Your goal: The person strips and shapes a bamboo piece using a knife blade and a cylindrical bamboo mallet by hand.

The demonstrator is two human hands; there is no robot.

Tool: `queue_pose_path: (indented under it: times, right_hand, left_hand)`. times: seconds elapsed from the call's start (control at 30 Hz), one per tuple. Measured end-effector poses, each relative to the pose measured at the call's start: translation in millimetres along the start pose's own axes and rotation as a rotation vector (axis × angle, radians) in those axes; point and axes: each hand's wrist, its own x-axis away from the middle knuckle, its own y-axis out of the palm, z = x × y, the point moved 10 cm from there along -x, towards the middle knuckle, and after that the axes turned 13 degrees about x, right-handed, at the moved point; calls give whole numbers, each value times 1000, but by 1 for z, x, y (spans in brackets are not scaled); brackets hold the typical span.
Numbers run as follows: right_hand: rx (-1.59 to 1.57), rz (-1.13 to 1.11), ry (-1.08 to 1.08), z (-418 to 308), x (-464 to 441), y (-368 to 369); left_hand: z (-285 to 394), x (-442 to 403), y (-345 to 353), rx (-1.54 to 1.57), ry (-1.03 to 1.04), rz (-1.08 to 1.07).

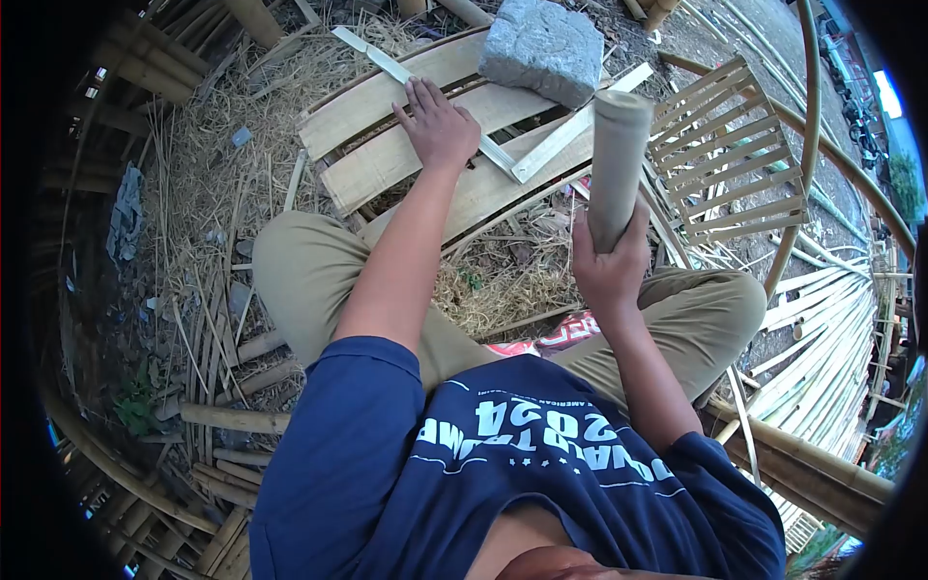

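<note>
My left hand (437,124) lies with its fingers spread on a narrow bamboo strip (390,66), pressing it on the wide pale slats (387,164). A second strip (556,145) meets the first near its lower end, forming a V. My right hand (613,256) is wrapped round the lower end of a thick bamboo piece (619,159), held upright to the right of the strips. A rough grey stone block (541,48) rests on the slats beyond the two strips.
At the right stands a slatted bamboo panel (730,155), with many long split strips (822,358) beyond it. Bamboo poles (232,418) lie at the left. Straw (232,106) covers the ground. A bamboo beam (812,474) runs at the lower right.
</note>
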Motion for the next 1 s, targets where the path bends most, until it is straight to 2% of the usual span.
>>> queue_pose_path:
  times: [0.07, 0.1, 0.2, 0.23, 0.33, 0.4, 0.43, 0.47, 0.5, 0.53, 0.6, 0.63, 0.73, 0.77, 0.9, 1.0]
  right_hand:
    - [258, -405, 15, 26, 7, 65]
    - [197, -348, 58, 24, 4, 73]
    - [172, -203, 34, 19, -1, 37]
    - [116, -124, 76, 13, -7, 13]
    - [-207, 263, 131, -3, -6, -53]
    - [124, -50, 112, 14, -5, 14]
    - [319, -446, -14, 30, 4, 74]
    - [232, -402, 81, 43, 8, 95]
    - [224, -356, 68, 35, 5, 80]
    - [223, -321, 38, 23, -1, 59]
    - [51, -191, 147, -2, -9, 6]
    - [-102, -31, 150, -12, -10, -16]
    - [118, -153, 171, 6, -12, 26]
    - [329, -402, -17, 22, -9, 74]
    - [-78, -179, 256, 11, -16, 29]
    - [-370, 155, 229, -1, -4, 12]
  left_hand:
    - [1, 1, 0, -39, 5, -19]
    - [8, 4, -8, -41, 51, 51]
    - [2, 0, -1, -42, -27, -62]
    - [1, 1, -1, -17, -14, -9]
    - [0, 1, 4, -18, -2, -26]
    - [3, 0, -2, -27, 0, -2]
    - [4, 0, -2, -29, 4, -7]
    - [7, 5, 0, -32, 18, -24]
    - [13, -4, -1, -17, 27, -7]
    - [13, -8, -2, -4, 16, 13]
    - [-1, 6, 3, -15, -13, -4]
    - [1, 4, 3, -23, -8, -15]
    - [6, 3, 0, -46, 0, -13]
    - [6, 2, 0, -56, 7, -8]
    - [6, 4, 0, -19, -13, 3]
    - [6, 5, 2, -58, 4, -32]
